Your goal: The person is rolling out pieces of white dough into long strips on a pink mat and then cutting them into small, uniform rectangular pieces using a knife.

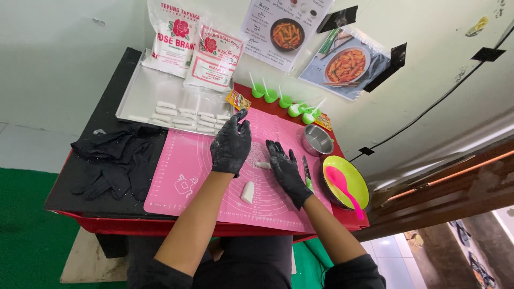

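While both gloved hands hover over pink mat (184, 160) | left hand (231, 143) fingers spread, empty | right hand (285, 170) flat, touching small dough piece (263, 165) | second dough piece (247, 192) near mat's front edge

Left of the dough piece (248, 191) the pink mat (182, 171) lies bare (gloves (115, 160) beyond); right, knife (307, 174) and bowl (347, 182) crowd in.

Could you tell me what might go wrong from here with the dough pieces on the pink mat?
The knife lies on the mat right beside the right hand, so a sideways sweep could catch its blade. The small dough piece sits between both hands and might be squashed or stick to the floured gloves. The left hand hovers near the tray of finished pieces and could knock them out of line.
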